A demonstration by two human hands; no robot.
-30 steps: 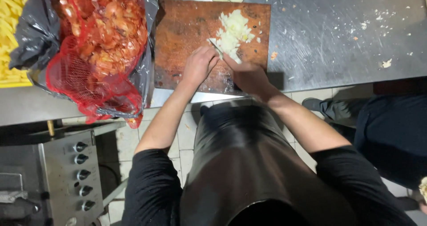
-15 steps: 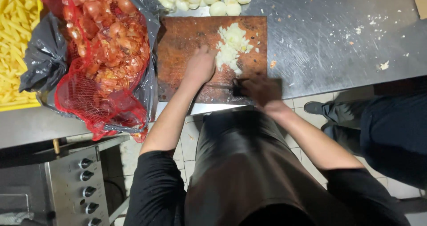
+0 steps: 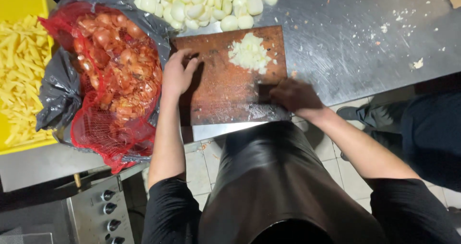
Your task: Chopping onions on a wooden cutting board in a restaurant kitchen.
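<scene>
- The left hand (image 3: pixel 176 73) rests on the left part of the cutting board (image 3: pixel 225 97), fingers curled loosely against the wood and holding nothing.
- The right hand (image 3: pixel 294 96) is at the board's lower right edge, blurred; it seems closed round a dark handle, but I cannot tell for sure what it grips.
- The brown wooden board lies on the steel surface (image 3: pixel 355 47), straight ahead of the person.
- A small heap of chopped onion (image 3: pixel 248 54) sits on the upper right part of the board, apart from both hands.
- Peeled whole onions (image 3: pixel 206 1) are piled on the surface just beyond the board's far edge.
- A red net sack (image 3: pixel 113 76) full of onion skins lies just left of the board, on a black plastic bag (image 3: pixel 60 90).
- Further left stands a yellow crate (image 3: pixel 21 4) of cut potato sticks (image 3: pixel 19 76).
- The person wears a dark apron (image 3: pixel 273 177).
- Another person's dark trouser leg (image 3: pixel 427 133) is at the right.
</scene>
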